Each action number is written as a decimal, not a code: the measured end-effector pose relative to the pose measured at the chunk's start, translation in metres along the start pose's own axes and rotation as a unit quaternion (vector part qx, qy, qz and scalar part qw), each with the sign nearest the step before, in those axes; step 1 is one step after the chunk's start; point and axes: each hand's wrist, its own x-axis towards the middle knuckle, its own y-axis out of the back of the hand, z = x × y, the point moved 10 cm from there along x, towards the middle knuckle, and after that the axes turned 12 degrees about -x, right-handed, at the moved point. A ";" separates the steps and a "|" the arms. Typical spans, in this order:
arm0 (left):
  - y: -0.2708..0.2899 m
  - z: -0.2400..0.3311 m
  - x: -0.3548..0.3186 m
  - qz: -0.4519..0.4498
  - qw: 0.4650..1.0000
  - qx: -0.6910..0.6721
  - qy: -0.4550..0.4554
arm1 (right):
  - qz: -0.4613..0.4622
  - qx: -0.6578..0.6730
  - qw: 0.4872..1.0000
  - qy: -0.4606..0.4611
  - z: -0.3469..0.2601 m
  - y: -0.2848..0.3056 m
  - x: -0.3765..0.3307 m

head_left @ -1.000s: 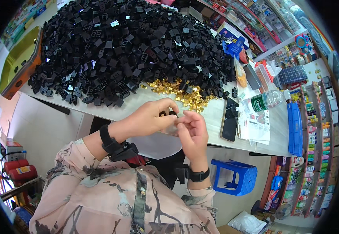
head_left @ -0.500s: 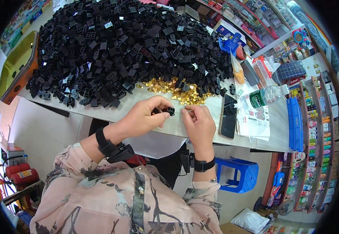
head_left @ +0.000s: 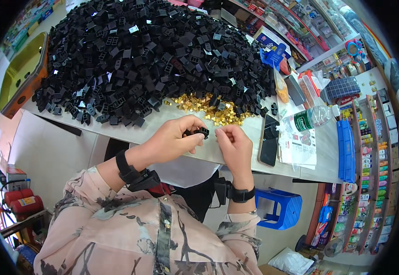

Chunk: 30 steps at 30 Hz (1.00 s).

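My left hand [head_left: 175,139] is closed around a small black plastic block [head_left: 202,131] with square openings at its end. Just right of it, my right hand [head_left: 234,147] has thumb and forefinger pinched together; whatever lies between them is too small or hidden to make out. Both hands hover over the table's near edge. Beyond them lies a scatter of small gold metal pieces [head_left: 213,109], in front of a large heap of similar black blocks [head_left: 153,55].
To the right lie a dark phone [head_left: 268,140], papers [head_left: 300,149], a clear bottle with a green label [head_left: 310,118] and a blue tray [head_left: 346,151]. A yellow-lined box [head_left: 23,75] stands at the left. Below the table is a blue stool [head_left: 279,208].
My left hand has shifted slightly right with the black block, and the fingers of both hands have adjusted a little. The head view has moved slightly.
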 end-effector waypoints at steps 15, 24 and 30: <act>-0.010 0.011 -0.003 -0.014 0.981 0.177 -0.078 | -0.086 0.350 0.932 -0.032 -0.012 -0.023 -0.025; -0.013 0.020 -0.008 -0.015 0.972 0.207 -0.110 | -0.087 0.337 0.935 -0.065 -0.007 -0.024 -0.025; -0.017 0.028 -0.010 -0.014 0.945 0.262 -0.196 | -0.149 0.268 0.948 -0.082 0.001 -0.032 -0.027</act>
